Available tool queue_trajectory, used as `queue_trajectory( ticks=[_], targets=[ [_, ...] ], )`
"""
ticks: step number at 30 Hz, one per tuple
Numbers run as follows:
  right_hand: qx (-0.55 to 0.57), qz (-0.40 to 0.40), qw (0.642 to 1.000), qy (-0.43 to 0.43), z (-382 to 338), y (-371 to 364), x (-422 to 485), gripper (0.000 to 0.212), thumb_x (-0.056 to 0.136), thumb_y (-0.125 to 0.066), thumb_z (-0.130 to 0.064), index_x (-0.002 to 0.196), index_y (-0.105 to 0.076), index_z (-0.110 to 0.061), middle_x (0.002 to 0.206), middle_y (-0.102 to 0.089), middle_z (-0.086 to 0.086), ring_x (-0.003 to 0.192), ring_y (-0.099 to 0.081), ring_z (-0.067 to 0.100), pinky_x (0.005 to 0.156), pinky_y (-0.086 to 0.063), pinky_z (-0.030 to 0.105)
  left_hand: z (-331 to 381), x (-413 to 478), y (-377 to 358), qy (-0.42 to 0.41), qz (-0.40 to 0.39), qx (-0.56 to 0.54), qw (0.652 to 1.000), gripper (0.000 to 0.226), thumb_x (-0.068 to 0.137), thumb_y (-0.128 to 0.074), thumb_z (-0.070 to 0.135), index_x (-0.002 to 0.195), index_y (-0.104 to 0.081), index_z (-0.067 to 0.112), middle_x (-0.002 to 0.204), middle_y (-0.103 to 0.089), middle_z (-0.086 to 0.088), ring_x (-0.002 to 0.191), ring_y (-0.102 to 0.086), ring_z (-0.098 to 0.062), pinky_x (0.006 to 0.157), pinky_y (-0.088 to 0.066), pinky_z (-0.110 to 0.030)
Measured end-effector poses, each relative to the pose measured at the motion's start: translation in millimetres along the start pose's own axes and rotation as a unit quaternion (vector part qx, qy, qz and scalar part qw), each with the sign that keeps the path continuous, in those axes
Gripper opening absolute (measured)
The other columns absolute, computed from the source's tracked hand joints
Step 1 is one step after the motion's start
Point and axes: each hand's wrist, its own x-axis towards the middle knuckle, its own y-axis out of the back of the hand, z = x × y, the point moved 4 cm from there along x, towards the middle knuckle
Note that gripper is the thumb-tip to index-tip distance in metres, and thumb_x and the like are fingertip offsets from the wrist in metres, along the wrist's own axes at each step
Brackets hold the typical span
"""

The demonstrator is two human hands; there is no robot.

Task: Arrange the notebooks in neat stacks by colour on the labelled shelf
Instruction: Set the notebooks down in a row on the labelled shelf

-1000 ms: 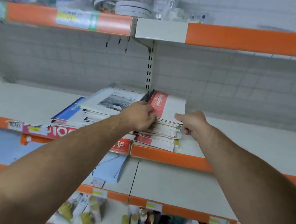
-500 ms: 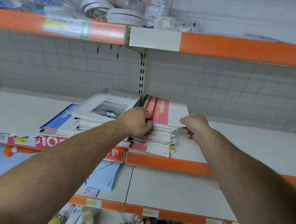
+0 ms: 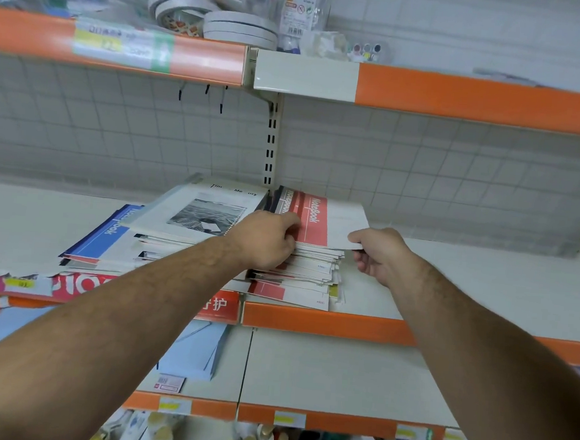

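Left hand [image 3: 268, 240] knuckles up, grip curled into stack [image 3: 312, 267] edge. Right hand [image 3: 379, 252] at stack's 3 o'clock, grip pinching corner of top notebook [image 3: 316, 221].

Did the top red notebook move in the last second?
Yes. The top red notebook has slid rightward, away from the slotted upright, overhanging the stack; right hand pinches its corner.

White gridded wall [image 3: 422, 167] backs an orange-edged upper shelf [image 3: 462, 98].
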Motion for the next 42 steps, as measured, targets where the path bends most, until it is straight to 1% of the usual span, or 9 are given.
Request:
queue_trajectory(
  ticks=[2,8,15,20,27,31,35,39,42],
  targets=[
    [0.008,0.021,1.000,0.003,-1,2,1,0.011,0.094,-0.050,-0.002,0.103,-0.057,-0.003,0.082,-0.063,0.011,0.051,-0.055,0.014,0.041,-0.041,0.022,1,1,0,-0.001,0.002,0.002,1.000,0.039,0.098,-0.044,0.024,0.137,-0.051,0.022,0.113,-0.068,-0.003,0.098,-0.062,-0.022,0.083,-0.050,-0.030],
    [0.043,0.099,0.994,0.009,3,22,15,0.020,0.091,-0.044,-0.001,0.103,-0.061,-0.001,0.069,-0.057,0.010,0.048,-0.046,0.015,0.039,-0.039,0.021,-5,4,-3,0.032,0.017,0.032,0.999,0.022,0.093,-0.051,0.039,0.094,-0.066,0.023,0.090,-0.065,0.004,0.087,-0.060,-0.019,0.075,-0.050,-0.030],
    [0.012,0.035,0.999,0.000,6,17,17,0.013,0.087,-0.067,-0.008,0.098,-0.063,-0.002,0.069,-0.054,0.007,0.052,-0.047,0.015,0.043,-0.042,0.024,6,9,-9,-0.033,-0.017,0.049,0.998,0.034,0.083,-0.053,0.045,0.104,-0.072,0.026,0.097,-0.070,0.010,0.094,-0.059,-0.014,0.099,-0.046,-0.040],
    [0.024,0.012,1.000,0.015,7,17,18,0.023,0.092,-0.064,-0.011,0.114,-0.061,-0.006,0.105,-0.067,0.010,0.078,-0.069,0.022,0.056,-0.054,0.030,9,7,-4,-0.044,-0.020,0.062,0.997,0.045,0.094,-0.057,0.031,0.139,-0.058,0.024,0.141,-0.056,0.005,0.132,-0.046,-0.017,0.114,-0.031,-0.033],
    [0.037,-0.050,0.996,0.061,-4,0,5,0.015,0.095,-0.062,-0.016,0.109,-0.063,-0.012,0.091,-0.067,0.007,0.058,-0.053,0.015,0.049,-0.046,0.026,8,7,3,0.056,0.024,-0.131,0.990,0.048,0.087,-0.062,0.017,0.134,-0.049,0.018,0.123,-0.059,0.001,0.111,-0.058,-0.020,0.092,-0.052,-0.036],
    [0.120,-0.066,0.989,0.050,-9,-2,2,0.008,0.094,-0.061,-0.010,0.101,-0.065,-0.009,0.084,-0.062,0.008,0.053,-0.044,0.015,0.046,-0.043,0.025,4,8,10,0.129,0.092,-0.106,0.982,0.016,0.096,-0.052,0.031,0.103,-0.057,0.018,0.087,-0.059,0.004,0.085,-0.059,-0.020,0.070,-0.045,-0.028],
    [0.182,-0.062,0.980,0.048,-13,-7,-2,0.019,0.092,-0.065,-0.008,0.110,-0.062,-0.002,0.090,-0.057,0.012,0.054,-0.045,0.016,0.045,-0.043,0.025,-2,15,14,0.198,0.088,-0.109,0.970,0.035,0.098,-0.047,0.039,0.075,-0.056,0.015,0.076,-0.062,-0.004,0.070,-0.059,-0.020,0.056,-0.041,-0.026],
    [0.119,-0.048,0.990,0.063,-16,-10,-6,0.025,0.089,-0.069,-0.011,0.108,-0.064,0.004,0.075,-0.057,0.009,0.048,-0.045,0.013,0.044,-0.043,0.024,2,16,9,0.277,0.039,-0.308,0.909,0.018,0.094,-0.059,0.022,0.084,-0.059,0.007,0.079,-0.069,-0.011,0.066,-0.065,-0.025,0.065,-0.055,-0.034],
    [0.031,-0.027,0.996,0.082,-15,-10,-9,0.030,0.092,-0.067,-0.032,0.101,-0.067,-0.003,0.075,-0.066,0.010,0.050,-0.054,0.014,0.048,-0.048,0.026,4,11,8,0.326,0.045,-0.423,0.845,0.009,0.096,-0.054,0.005,0.087,-0.053,0.005,0.079,-0.062,-0.014,0.055,-0.057,-0.022,0.049,-0.049,-0.026]
  ],
)
